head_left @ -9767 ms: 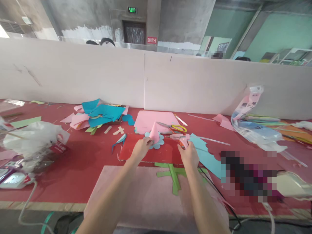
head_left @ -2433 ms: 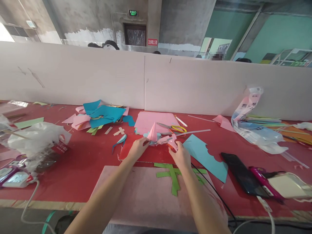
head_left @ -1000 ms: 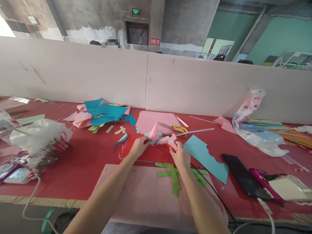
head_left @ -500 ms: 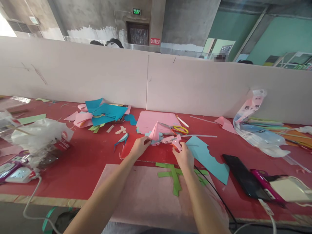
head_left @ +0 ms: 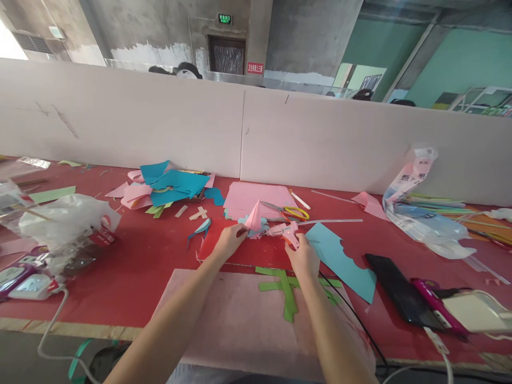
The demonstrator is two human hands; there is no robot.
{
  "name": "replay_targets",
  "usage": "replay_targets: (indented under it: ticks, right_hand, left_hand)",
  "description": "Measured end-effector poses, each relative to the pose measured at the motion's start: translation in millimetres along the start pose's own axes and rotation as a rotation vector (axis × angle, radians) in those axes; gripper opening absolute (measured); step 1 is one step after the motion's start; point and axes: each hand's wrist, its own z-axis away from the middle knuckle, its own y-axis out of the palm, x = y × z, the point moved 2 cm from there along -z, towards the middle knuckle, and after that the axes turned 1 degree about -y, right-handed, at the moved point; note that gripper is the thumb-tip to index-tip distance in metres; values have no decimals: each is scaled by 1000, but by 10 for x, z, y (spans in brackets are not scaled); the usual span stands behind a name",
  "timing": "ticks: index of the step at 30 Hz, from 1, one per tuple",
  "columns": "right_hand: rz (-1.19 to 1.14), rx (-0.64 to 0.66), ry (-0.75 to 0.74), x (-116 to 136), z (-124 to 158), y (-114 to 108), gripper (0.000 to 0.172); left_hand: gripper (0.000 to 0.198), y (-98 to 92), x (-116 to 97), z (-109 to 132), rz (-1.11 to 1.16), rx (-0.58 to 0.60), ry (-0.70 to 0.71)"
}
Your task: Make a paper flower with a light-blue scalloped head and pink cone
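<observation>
My left hand [head_left: 231, 240] is closed, its fingertips pinching the lower left edge of a pink paper cone [head_left: 254, 217]. The cone stands point up on a light blue scalloped paper piece [head_left: 262, 226], over a red board [head_left: 244, 256]. Wrapped round the handle of a pink glue gun [head_left: 285, 230] is my right hand [head_left: 303, 258]. The gun's nozzle points left at the cone's base, close to it; whether they touch I cannot tell. A clear glue stick [head_left: 336, 221] appears to stick out behind the gun.
Yellow-handled scissors [head_left: 295, 212] lie on stacked pink paper [head_left: 258, 197] behind the gun. Green strips [head_left: 286, 293] and a cut blue sheet [head_left: 340, 261] lie nearer me. A black phone [head_left: 404, 290] is at right, plastic bags [head_left: 64, 224] at left. A white partition [head_left: 160, 122] closes off the back.
The glue gun has shifted slightly right, and the glue stick's far end with it. My left hand and the cone have hardly moved.
</observation>
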Motion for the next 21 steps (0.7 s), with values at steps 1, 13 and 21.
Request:
replay_targets:
  ticks: [1, 13, 21]
  right_hand:
    - [4, -2, 5, 1, 1, -2, 29]
    - [63, 52, 57, 10, -11, -22, 37]
    - [58, 38, 149, -157, -68, -66, 37]
  left_hand:
    - [16, 1, 0, 0, -1, 0, -3]
    - [17, -10, -59, 25, -39, 35, 78]
    - [25, -20, -151, 46, -115, 87, 136]
